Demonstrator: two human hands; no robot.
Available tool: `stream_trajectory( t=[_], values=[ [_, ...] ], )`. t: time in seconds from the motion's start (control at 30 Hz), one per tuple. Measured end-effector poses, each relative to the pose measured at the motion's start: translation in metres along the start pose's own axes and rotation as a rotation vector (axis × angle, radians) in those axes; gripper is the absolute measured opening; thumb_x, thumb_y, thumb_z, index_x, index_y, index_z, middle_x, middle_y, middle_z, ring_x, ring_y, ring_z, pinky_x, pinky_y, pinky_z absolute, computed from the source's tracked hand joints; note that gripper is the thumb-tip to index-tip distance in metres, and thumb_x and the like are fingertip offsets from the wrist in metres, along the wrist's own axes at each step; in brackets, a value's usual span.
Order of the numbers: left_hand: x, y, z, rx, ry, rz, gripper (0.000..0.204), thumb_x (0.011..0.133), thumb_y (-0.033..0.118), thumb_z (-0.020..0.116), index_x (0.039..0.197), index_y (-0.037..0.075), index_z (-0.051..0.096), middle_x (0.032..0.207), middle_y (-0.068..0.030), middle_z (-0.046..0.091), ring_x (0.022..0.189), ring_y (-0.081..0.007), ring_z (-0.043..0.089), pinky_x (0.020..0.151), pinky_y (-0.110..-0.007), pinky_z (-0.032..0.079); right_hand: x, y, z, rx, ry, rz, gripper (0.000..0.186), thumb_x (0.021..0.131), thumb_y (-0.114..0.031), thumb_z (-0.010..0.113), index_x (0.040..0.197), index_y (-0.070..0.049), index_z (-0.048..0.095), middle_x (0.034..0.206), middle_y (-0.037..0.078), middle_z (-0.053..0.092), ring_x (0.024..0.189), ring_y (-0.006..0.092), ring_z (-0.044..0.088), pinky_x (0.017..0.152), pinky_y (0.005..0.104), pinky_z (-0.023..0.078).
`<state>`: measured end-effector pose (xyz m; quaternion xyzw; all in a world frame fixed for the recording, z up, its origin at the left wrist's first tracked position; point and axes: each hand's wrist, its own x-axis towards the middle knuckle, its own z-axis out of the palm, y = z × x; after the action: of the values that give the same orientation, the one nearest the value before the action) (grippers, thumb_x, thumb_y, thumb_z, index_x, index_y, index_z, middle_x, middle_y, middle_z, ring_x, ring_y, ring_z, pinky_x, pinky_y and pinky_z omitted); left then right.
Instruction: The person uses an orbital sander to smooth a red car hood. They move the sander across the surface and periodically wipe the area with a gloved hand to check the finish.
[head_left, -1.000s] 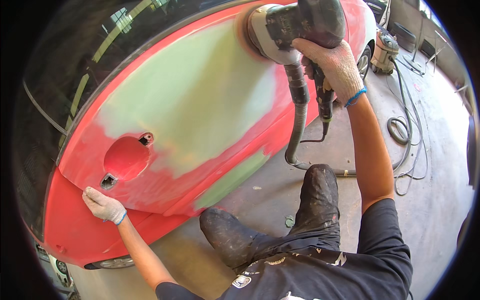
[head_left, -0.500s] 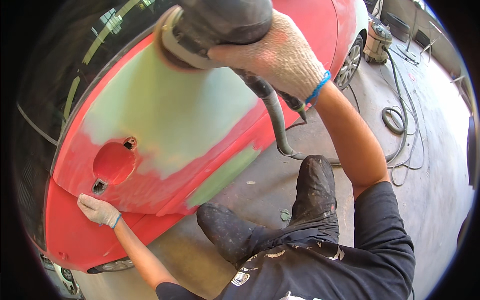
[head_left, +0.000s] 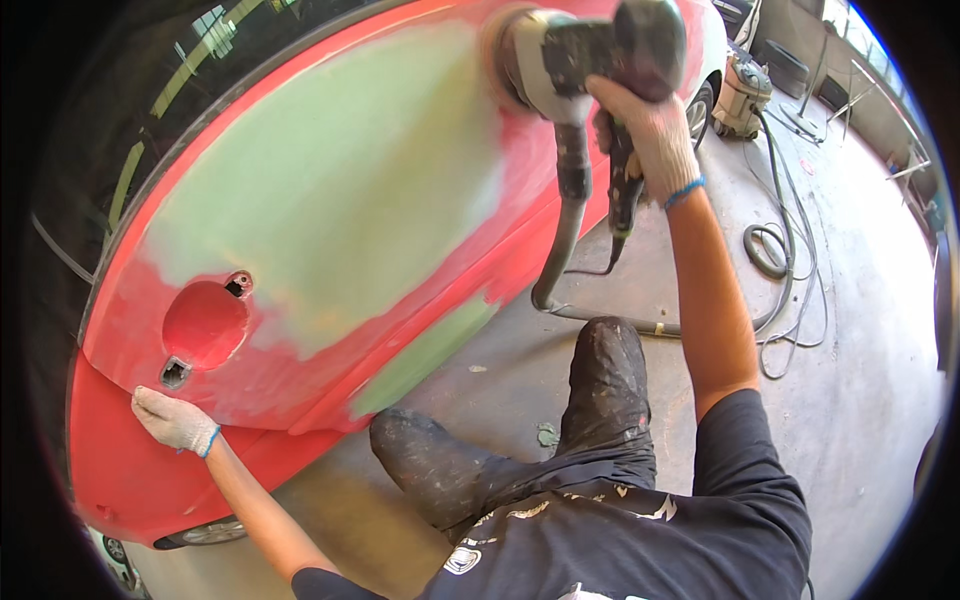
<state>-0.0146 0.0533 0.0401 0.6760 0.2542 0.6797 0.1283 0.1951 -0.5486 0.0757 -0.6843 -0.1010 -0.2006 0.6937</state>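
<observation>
**A Gloved Right Hand (head_left: 655, 140) Held a Sander (head_left: 572, 62) at a Red Car Door (head_left: 118, 315)**

The two hands were well apart from each other, and both wore pale knitted gloves with blue cuffs. The right hand was clamped on the handle of the sander, a tool with a white and black body. Its round pad (head_left: 503, 60) stood at the upper right end of a large pale green patch (head_left: 340, 180) on the door, and it appeared to touch the door there.

The left hand (head_left: 175, 420) was at the edge of the door, with its fingers bent. One cannot tell whether these fingers gripped the edge or only rested on it. Just beside this hand was a dark hole (head_left: 176, 373), and above the hole was a round red recess (head_left: 205, 328). A narrower green patch (head_left: 425, 358) lay along the lower part of the car's side.

From the sander a grey hose (head_left: 567, 225) went down and then ran behind the person's dark trousers (head_left: 610, 380). A thin black cord (head_left: 600, 270) also came from the handle. On the grey floor (head_left: 860, 300), to the right, lay a coiled black hose (head_left: 762, 252), and a beige vacuum machine (head_left: 742, 98) stood farther back, near some tyres (head_left: 785, 68).
</observation>
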Motion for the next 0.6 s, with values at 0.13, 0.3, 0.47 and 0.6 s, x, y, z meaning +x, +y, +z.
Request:
stream_trajectory(
  t=[0.13, 0.3, 0.47, 0.6],
  values=[
    [-0.006, 0.004, 0.003, -0.016, 0.023, 0.036, 0.045, 0.106, 0.031, 0.048, 0.107, -0.012, 0.062, 0.097, -0.0262, 0.067, 0.085, -0.0347, 0.060, 0.082, -0.041, 0.049, -0.033, 0.035, -0.002, 0.031, 0.068, 0.074, 0.030, 0.084, -0.029, 0.076, 0.078, -0.001, 0.070, 0.062, 0.004, 0.063, 0.053, 0.0117, 0.059, 0.048, 0.0273, 0.043],
    [-0.005, -0.005, 0.003, -0.030, 0.014, 0.007, 0.046, 0.106, 0.031, 0.048, 0.111, -0.012, 0.063, 0.102, -0.0268, 0.068, 0.089, -0.0345, 0.062, 0.084, -0.040, 0.050, -0.052, 0.029, 0.021, -0.005, 0.041, 0.097, 0.023, 0.087, -0.022, 0.074, 0.084, 0.000, 0.068, 0.067, 0.006, 0.064, 0.055, 0.0143, 0.061, 0.050, 0.0282, 0.047],
    [-0.002, -0.014, -0.001, -0.013, -0.013, -0.008, 0.045, 0.106, 0.031, 0.049, 0.111, -0.012, 0.063, 0.102, -0.0245, 0.068, 0.090, -0.0328, 0.061, 0.085, -0.040, 0.049, -0.036, -0.011, 0.038, 0.001, 0.002, -0.038, 0.026, 0.080, -0.024, 0.079, 0.080, 0.001, 0.070, 0.063, 0.003, 0.064, 0.054, 0.0101, 0.060, 0.050, 0.0256, 0.047],
    [-0.005, -0.008, 0.001, -0.027, 0.010, -0.015, 0.044, 0.106, 0.030, 0.049, 0.110, -0.011, 0.063, 0.102, -0.0232, 0.068, 0.090, -0.0310, 0.061, 0.085, -0.038, 0.049, -0.015, -0.034, 0.051, -0.030, -0.073, -0.189, 0.028, 0.080, -0.026, 0.079, 0.085, 0.001, 0.073, 0.065, 0.003, 0.066, 0.056, 0.0104, 0.062, 0.053, 0.0260, 0.049]
  ],
)
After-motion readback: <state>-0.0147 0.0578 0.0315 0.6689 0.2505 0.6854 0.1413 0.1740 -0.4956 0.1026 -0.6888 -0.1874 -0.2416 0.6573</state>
